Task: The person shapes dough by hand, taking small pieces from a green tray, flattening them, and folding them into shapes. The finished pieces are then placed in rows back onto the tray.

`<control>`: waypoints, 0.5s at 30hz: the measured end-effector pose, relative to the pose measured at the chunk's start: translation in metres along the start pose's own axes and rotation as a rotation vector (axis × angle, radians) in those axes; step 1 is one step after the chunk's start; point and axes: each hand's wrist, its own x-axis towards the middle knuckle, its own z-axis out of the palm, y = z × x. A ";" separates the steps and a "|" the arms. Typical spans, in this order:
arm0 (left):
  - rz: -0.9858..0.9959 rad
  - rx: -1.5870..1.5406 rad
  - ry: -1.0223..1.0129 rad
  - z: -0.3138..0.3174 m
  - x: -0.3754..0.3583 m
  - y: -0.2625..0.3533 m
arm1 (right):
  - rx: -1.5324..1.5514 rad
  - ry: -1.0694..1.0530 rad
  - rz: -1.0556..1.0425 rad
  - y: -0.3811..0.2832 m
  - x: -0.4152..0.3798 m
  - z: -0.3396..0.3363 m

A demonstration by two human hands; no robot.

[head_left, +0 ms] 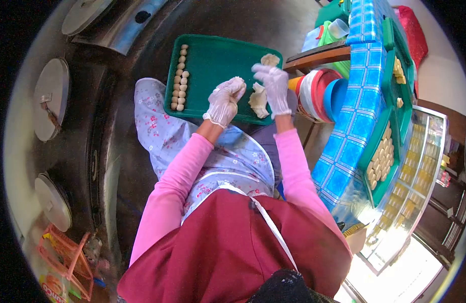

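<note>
Clock directions run with twelve at the far side.

Item: tray (217,55), dark green, smooth, rectangular with rounded corners and a raised rim; at twelve o'clock from the person, its near edge over floral cloth (164,126).

Item: dough balls (183,87), pale, matte, rounded; at nine o'clock within the tray, set close in one long row with a shorter row alongside.

Item: dough sheet (259,103), soft, creamy, ragged-edged and irregular; at four o'clock within the tray.

Item: dough lump (270,60), rough and crumpled; at two o'clock within the tray.

Item: left hand (226,102), in a thin, whitish, wrinkled glove; at six o'clock of the tray, fingers folded in to a narrow grip; whether dough lies inside cannot be told.

Item: right hand (274,88), likewise gloved; at three o'clock of the tray, fingers outstretched and loosely parted, tips blurred; near the dough sheet and dough lump, contact with either not clear.

Item: bench (359,96), at two to three o'clock, under glossy blue-and-white checked covering.

Item: green tray (392,174), at three o'clock on the bench, holding closely packed, pale rounded pieces (382,156).

Item: blue tub (336,100), round-mouthed and smooth; at two o'clock, just beside the bench.

Item: discs (52,99), flat, round, dull grey; at eight to eleven o'clock.

Item: orange basket (68,255), openwork; at eight o'clock.
</note>
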 end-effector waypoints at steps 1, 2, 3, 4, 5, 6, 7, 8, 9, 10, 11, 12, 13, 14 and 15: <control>0.001 0.018 0.013 0.001 -0.002 0.005 | -0.221 0.112 0.061 0.016 0.009 0.002; 0.000 0.039 -0.007 0.002 -0.005 0.007 | -0.517 0.096 0.009 0.028 0.022 0.003; 0.001 0.061 -0.027 0.004 -0.006 0.009 | -0.811 0.079 -0.045 0.039 0.035 0.005; 0.004 0.085 -0.047 0.003 -0.006 0.011 | -1.102 0.062 -0.101 0.046 0.044 0.008; -0.001 0.085 -0.069 0.002 -0.007 0.013 | -1.158 0.050 -0.155 0.054 0.047 0.013; -0.005 0.084 -0.091 0.001 -0.006 0.015 | -1.215 0.037 -0.211 0.057 0.050 0.018; -0.011 0.081 -0.113 -0.001 -0.005 0.015 | -1.273 0.023 -0.267 0.060 0.050 0.022; -0.033 0.070 -0.136 -0.002 -0.003 0.017 | -1.283 0.000 -0.258 0.064 0.050 0.025; -0.057 0.059 -0.158 -0.002 -0.001 0.020 | -1.293 -0.023 -0.248 0.064 0.049 0.028; -0.083 0.048 -0.180 -0.003 -0.001 0.022 | -1.304 -0.046 -0.235 0.065 0.047 0.029; -0.065 0.024 -0.208 -0.004 -0.001 0.023 | -1.316 -0.075 -0.207 0.065 0.046 0.029; -0.048 0.000 -0.235 -0.004 -0.003 0.025 | -1.327 -0.103 -0.177 0.068 0.046 0.030; -0.030 -0.023 -0.263 -0.003 -0.004 0.027 | -1.339 -0.130 -0.148 0.070 0.046 0.030; -0.001 0.017 -0.251 -0.001 -0.005 0.027 | -1.252 -0.140 -0.184 0.073 0.045 0.028; 0.032 0.055 -0.238 0.002 -0.006 0.025 | -1.165 -0.150 -0.223 0.071 0.042 0.021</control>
